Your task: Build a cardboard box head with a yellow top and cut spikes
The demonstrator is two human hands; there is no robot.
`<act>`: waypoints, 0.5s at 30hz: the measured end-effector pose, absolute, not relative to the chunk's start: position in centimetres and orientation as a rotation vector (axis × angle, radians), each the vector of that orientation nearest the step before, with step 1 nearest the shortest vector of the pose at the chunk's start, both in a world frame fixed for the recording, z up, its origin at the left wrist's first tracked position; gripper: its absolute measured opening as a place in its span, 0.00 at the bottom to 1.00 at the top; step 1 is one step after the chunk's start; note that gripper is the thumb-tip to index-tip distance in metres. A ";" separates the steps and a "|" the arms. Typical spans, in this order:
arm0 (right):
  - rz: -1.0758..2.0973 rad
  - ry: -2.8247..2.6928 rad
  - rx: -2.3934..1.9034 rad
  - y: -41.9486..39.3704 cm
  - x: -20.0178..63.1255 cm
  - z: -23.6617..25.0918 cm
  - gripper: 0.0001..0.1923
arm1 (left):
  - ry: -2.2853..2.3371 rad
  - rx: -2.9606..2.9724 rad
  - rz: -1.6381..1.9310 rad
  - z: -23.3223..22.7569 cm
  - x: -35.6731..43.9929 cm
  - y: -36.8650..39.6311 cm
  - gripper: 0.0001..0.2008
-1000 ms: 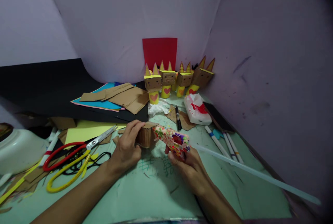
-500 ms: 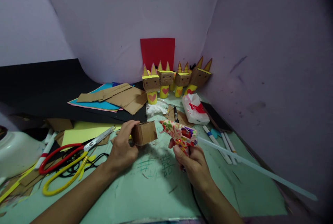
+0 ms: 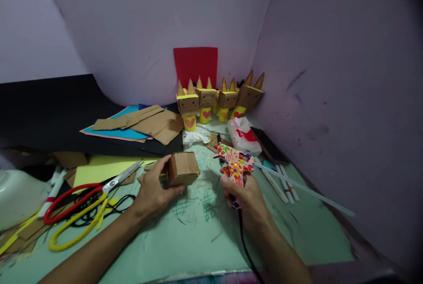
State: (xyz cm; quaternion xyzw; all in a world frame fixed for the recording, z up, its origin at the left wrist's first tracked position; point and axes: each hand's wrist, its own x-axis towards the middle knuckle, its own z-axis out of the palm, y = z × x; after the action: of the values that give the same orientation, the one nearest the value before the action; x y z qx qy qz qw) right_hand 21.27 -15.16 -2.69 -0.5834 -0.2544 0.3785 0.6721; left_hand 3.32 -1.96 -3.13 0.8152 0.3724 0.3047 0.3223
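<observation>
My left hand point(image 3: 152, 189) grips a small brown cardboard box point(image 3: 182, 168) just above the green mat point(image 3: 198, 235). My right hand point(image 3: 246, 196) holds a glue gun point(image 3: 236, 166) with a flowered pattern, a clear glue stick point(image 3: 304, 189) poking out of its back to the right and a black cord point(image 3: 246, 244) trailing toward me. The gun's nozzle points up and left, a short gap away from the box.
Several cardboard figures point(image 3: 211, 99) with yellow horns stand at the back before a red card point(image 3: 195, 64). Cardboard sheets point(image 3: 152, 121) and coloured paper lie back left. Red and yellow scissors point(image 3: 82, 196) lie left. A tissue pack point(image 3: 243, 135) and pens point(image 3: 280, 178) lie right, near the wall.
My right hand has pulled the glue gun away from the box and to the right, tilting its nozzle up. My left hand has turned the box so its closed side faces me.
</observation>
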 end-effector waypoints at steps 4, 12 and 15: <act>0.906 -0.481 -1.280 -15.1 21.3 -2.8 0.15 | 0.983 2.238 0.815 -2.5 3.3 -2.3 0.36; 0.884 -0.450 -1.221 -15.2 21.0 -2.2 0.17 | 0.866 2.338 0.886 -2.0 3.2 -3.1 0.31; 0.821 -0.469 -1.255 -15.1 21.1 -2.3 0.17 | 0.829 2.206 0.855 -1.8 3.1 -3.3 0.32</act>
State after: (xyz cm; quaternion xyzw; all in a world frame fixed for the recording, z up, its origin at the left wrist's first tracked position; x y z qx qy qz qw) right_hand 21.06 -15.10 -2.29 -0.5650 -0.2112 0.3694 0.7069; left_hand 3.07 -3.28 -1.83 0.8361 0.3141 0.3240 0.3119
